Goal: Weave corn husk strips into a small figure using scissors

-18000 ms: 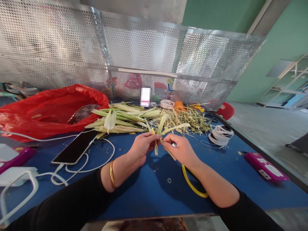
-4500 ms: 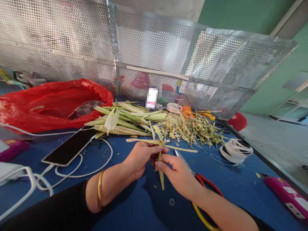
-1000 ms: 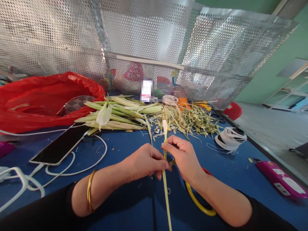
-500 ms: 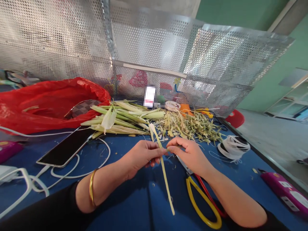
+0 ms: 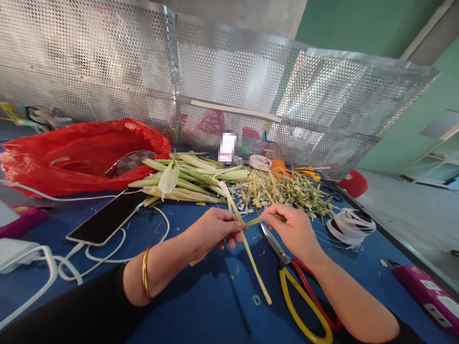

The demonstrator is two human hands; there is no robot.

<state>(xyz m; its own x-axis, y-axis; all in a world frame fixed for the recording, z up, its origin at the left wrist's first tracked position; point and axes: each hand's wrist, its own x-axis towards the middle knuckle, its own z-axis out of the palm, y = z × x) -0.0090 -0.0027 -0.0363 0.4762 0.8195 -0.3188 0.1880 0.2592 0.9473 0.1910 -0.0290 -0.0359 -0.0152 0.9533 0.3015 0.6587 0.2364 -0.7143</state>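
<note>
My left hand [image 5: 217, 228] pinches a long pale corn husk strip [image 5: 256, 270], which runs from near the husk pile down towards me. A short green husk strip [image 5: 254, 221] crosses it at my left fingertips and stretches to my right hand [image 5: 291, 228], whose thumb and finger are closed on its other end. Under my right hand lie scissors with one yellow and one red handle [image 5: 294, 303], blades pointing away. Beyond my hands sits a pile of corn husks [image 5: 195, 165]. A pale end shows below my left wrist; what it belongs to is hidden.
Left are a red plastic bag [image 5: 71, 165], a phone [image 5: 107, 220] and white cables [image 5: 53, 274]. Right of the husks lie a heap of shredded trimmings [image 5: 297, 193], a spool of white cord [image 5: 349, 227] and a purple power strip [image 5: 428, 291]. A perforated metal screen [image 5: 229, 71] stands behind.
My right hand has moved right, away from my left, drawing the green strip out between them. The long strip's near end has swung slightly right. The whole view has shifted a little.
</note>
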